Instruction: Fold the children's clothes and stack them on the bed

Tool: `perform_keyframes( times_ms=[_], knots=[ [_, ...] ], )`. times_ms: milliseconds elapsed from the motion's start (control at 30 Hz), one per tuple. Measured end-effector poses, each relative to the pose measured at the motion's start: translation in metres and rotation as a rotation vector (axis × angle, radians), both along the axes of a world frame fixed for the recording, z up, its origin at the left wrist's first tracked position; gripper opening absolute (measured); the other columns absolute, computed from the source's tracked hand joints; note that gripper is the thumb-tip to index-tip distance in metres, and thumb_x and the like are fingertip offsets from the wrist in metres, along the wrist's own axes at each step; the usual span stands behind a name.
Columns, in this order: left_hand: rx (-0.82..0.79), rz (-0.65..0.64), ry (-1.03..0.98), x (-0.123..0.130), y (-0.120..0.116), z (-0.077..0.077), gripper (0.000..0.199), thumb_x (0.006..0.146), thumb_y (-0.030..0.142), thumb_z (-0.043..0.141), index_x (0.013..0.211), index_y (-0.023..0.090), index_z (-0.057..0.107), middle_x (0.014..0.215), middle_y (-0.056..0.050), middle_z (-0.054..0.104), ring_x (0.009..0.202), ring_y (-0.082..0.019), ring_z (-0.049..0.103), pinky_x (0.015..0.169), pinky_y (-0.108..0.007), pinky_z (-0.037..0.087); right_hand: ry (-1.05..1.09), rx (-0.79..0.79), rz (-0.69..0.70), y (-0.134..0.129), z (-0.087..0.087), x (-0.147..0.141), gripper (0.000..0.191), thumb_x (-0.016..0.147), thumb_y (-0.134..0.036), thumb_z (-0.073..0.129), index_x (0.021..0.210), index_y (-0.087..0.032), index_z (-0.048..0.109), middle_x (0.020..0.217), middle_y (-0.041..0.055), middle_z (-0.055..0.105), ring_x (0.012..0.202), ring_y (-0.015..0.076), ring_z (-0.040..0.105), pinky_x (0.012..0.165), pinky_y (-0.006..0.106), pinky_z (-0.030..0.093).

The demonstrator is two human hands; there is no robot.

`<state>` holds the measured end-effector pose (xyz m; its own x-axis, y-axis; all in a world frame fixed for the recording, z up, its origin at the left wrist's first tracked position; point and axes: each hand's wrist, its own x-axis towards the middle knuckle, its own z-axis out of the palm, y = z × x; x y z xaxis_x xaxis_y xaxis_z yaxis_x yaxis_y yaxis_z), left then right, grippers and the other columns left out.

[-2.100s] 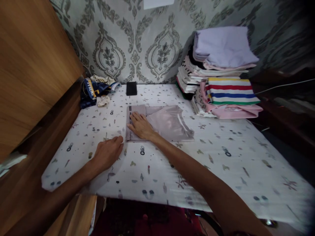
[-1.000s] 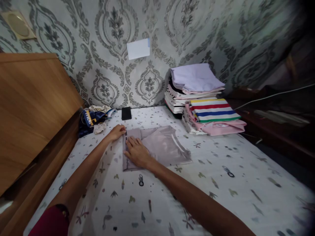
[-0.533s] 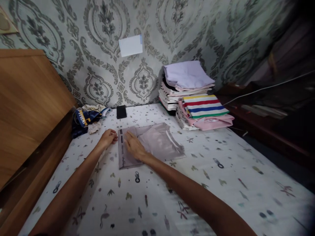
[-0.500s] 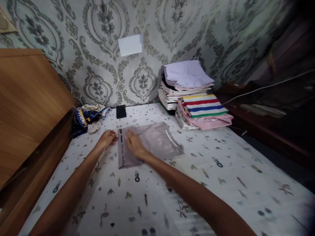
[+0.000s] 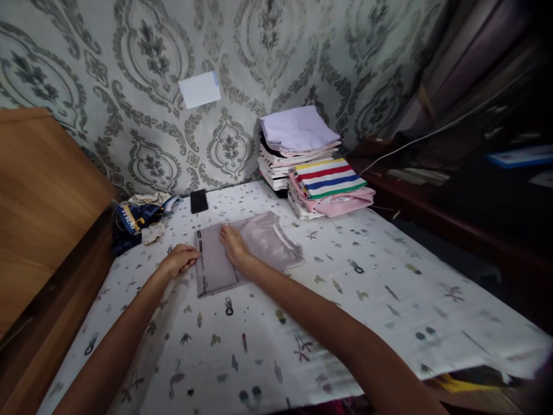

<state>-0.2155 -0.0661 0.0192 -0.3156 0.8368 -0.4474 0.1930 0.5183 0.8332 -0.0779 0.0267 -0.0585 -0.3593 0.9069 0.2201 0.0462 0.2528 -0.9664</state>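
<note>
A greyish-mauve T-shirt [image 5: 268, 239] lies partly folded on the bed, its neckline toward the right and a band of dark print along its left folded edge. My left hand [image 5: 179, 259] is at that left edge, with fingers curled and pinched on the fabric; the fingertips are partly hidden. Across the middle of the shirt rests my right hand [image 5: 234, 245], laid flat with fingers stretched toward the far edge, pressing beside the folded panel.
Behind the shirt stand a tall stack of folded clothes [image 5: 298, 129] and a shorter one topped by a striped garment [image 5: 330, 177]. A black phone [image 5: 199, 201] and a crumpled clothes pile [image 5: 138, 222] lie at the back left, near a wooden panel [image 5: 47, 207].
My left hand has closed in on the shirt's left edge and now touches it. My right hand stays flat on the shirt. The view has swung to the right.
</note>
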Motion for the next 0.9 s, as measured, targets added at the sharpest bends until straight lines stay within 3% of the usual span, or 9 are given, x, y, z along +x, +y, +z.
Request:
perform_keyframes(
  times_ms=[100, 233, 333, 433, 533, 667, 900],
  knots=[
    [0.087, 0.037, -0.042, 0.01, 0.004, 0.012, 0.039, 0.051, 0.035, 0.08, 0.053, 0.019, 0.045, 0.042, 0.01, 0.04, 0.035, -0.003, 0.032, 0.037, -0.018, 0.017, 0.092, -0.143, 0.018, 0.005, 0.008, 0.003, 0.07, 0.104, -0.043, 0.0, 0.143, -0.009, 0.046, 0.129, 0.024, 0.064, 0.122, 0.0209, 0.063, 0.096, 0.04, 0.054],
    [0.25, 0.086, -0.1, 0.041, 0.023, 0.03, 0.033, 0.052, 0.035, 0.078, 0.066, 0.018, 0.053, 0.054, 0.006, 0.052, 0.048, -0.008, 0.049, 0.045, -0.019, 0.033, 0.216, -0.275, 0.068, 0.01, 0.021, 0.017, 0.077, 0.101, -0.042, -0.008, 0.137, -0.008, 0.051, 0.125, 0.0249, 0.065, 0.12, 0.0221, 0.064, 0.095, 0.042, 0.055],
    [0.31, 0.068, -0.129, 0.076, 0.048, 0.035, 0.028, 0.055, 0.034, 0.075, 0.068, 0.017, 0.056, 0.056, 0.004, 0.056, 0.049, -0.009, 0.051, 0.043, -0.019, 0.029, 0.444, -0.465, 0.082, 0.014, 0.032, 0.033, 0.077, 0.1, -0.046, -0.007, 0.131, -0.01, 0.054, 0.117, 0.0222, 0.068, 0.112, 0.0254, 0.067, 0.092, 0.047, 0.056],
    [0.312, 0.016, -0.138, 0.114, 0.071, 0.032, 0.021, 0.059, 0.029, 0.072, 0.064, 0.017, 0.056, 0.051, 0.004, 0.052, 0.043, -0.007, 0.044, 0.039, -0.019, 0.023, 0.607, -0.611, 0.082, 0.017, 0.04, 0.053, 0.079, 0.099, -0.055, -0.006, 0.117, -0.017, 0.061, 0.092, 0.014, 0.072, 0.093, 0.0286, 0.07, 0.082, 0.05, 0.058],
    [0.302, -0.02, -0.14, 0.146, 0.088, 0.024, 0.02, 0.062, 0.026, 0.071, 0.059, 0.017, 0.053, 0.047, 0.005, 0.048, 0.04, -0.006, 0.041, 0.037, -0.018, 0.019, 0.671, -0.687, 0.097, 0.019, 0.042, 0.075, 0.08, 0.095, -0.07, 0.0, 0.1, -0.021, 0.064, 0.07, 0.0072, 0.065, 0.078, 0.0277, 0.069, 0.071, 0.045, 0.059],
    [0.287, -0.038, -0.14, 0.176, 0.103, 0.015, 0.023, 0.063, 0.024, 0.071, 0.056, 0.017, 0.05, 0.044, 0.005, 0.046, 0.038, -0.005, 0.039, 0.035, -0.017, 0.018, 0.724, -0.751, 0.086, 0.022, 0.041, 0.103, 0.079, 0.091, -0.077, 0.004, 0.084, -0.023, 0.061, 0.056, 0.0026, 0.054, 0.065, 0.0257, 0.065, 0.06, 0.04, 0.057],
    [0.278, -0.047, -0.134, 0.208, 0.117, 0.003, 0.021, 0.064, 0.021, 0.071, 0.055, 0.017, 0.052, 0.04, 0.006, 0.044, 0.034, -0.005, 0.039, 0.033, -0.015, 0.018, 0.838, -0.895, 0.086, 0.035, 0.038, 0.137, 0.07, 0.095, -0.073, 0.006, 0.072, -0.024, 0.05, 0.046, -0.0034, 0.037, 0.052, 0.0203, 0.055, 0.053, 0.033, 0.053]
  ],
)
